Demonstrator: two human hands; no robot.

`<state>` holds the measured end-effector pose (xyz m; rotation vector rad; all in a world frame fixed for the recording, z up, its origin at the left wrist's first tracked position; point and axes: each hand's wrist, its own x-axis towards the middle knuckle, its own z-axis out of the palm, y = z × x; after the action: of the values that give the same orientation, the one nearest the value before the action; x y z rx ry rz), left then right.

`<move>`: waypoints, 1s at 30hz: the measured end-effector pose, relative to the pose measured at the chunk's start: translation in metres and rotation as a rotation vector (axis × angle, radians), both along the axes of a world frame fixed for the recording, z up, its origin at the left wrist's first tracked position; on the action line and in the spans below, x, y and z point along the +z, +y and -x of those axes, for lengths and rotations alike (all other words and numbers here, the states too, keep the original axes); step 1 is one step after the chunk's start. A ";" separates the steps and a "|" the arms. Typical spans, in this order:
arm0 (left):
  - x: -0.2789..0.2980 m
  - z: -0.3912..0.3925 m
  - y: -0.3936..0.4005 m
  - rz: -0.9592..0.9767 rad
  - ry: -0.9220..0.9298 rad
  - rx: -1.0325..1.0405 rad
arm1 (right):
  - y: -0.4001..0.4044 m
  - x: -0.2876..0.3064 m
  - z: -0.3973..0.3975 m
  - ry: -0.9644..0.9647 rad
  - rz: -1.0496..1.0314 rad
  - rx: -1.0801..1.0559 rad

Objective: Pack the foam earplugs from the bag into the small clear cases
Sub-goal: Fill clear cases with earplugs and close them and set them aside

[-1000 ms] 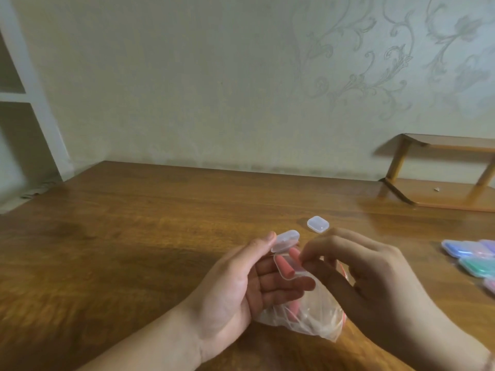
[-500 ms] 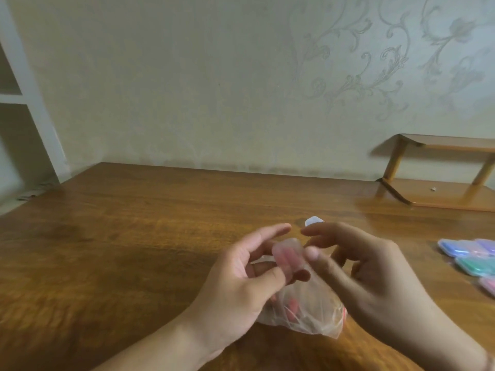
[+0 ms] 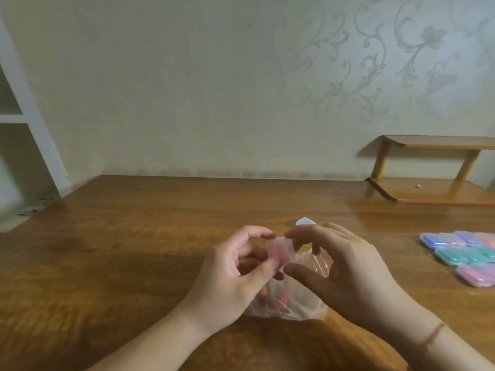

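Two hands are meeting on one small clear case, and you are holding it just above the bag, which is lying on the wooden table. Your left hand is pinching the case, thumb on its near edge and forefinger curling over the top. Your right hand is closing on the same case from the other side, thumb underneath and forefinger on the far edge. Pinkish-red earplugs are showing faintly through the plastic; whether the lid is fully snapped down I cannot tell, as the view is blurring there.

Judging by this, you are closing a filled case. Be pressing evenly across the lid rather than at one corner, so the soft foam is not getting trapped in the seam. Be keeping the case directly over the bag, so that anything slipping out is landing among the remaining red earplugs inside it.

Beyond the bag, a spare clear case is waiting on the table, half hidden behind your right fingers. To the right of the bag, well apart, the filled coloured cases are lying in a cluster, where this one is probably heading.
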<state>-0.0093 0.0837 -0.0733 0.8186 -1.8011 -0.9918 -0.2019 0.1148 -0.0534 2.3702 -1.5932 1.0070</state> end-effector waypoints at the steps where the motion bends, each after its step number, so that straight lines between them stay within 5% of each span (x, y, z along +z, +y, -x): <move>1: 0.001 0.002 0.001 0.037 -0.026 0.015 | -0.001 0.001 0.002 -0.024 -0.018 0.010; 7: 0.021 0.028 0.010 0.176 0.016 0.064 | 0.001 0.018 0.021 -0.722 -0.300 0.244; 12: 0.043 0.085 0.015 0.291 -0.061 0.032 | 0.012 0.028 0.079 -0.987 -0.460 0.299; 19: 0.029 0.229 0.023 0.427 -0.323 -0.056 | 0.051 0.019 0.220 -1.084 -0.247 -0.021; 24: 0.013 0.332 0.032 0.505 -0.581 -0.218 | 0.074 -0.016 0.316 -1.026 0.126 -0.618; 27: 0.005 0.376 0.030 0.547 -0.659 -0.216 | 0.075 -0.036 0.339 -0.858 0.054 -0.975; 30: -0.007 0.400 0.026 0.563 -0.678 -0.163 | 0.071 -0.041 0.343 -0.741 -0.100 -1.084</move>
<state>-0.4094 0.1095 -0.0798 0.6908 -2.5891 -0.2478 -0.5449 0.1856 -0.0946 0.7618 -2.6599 1.5087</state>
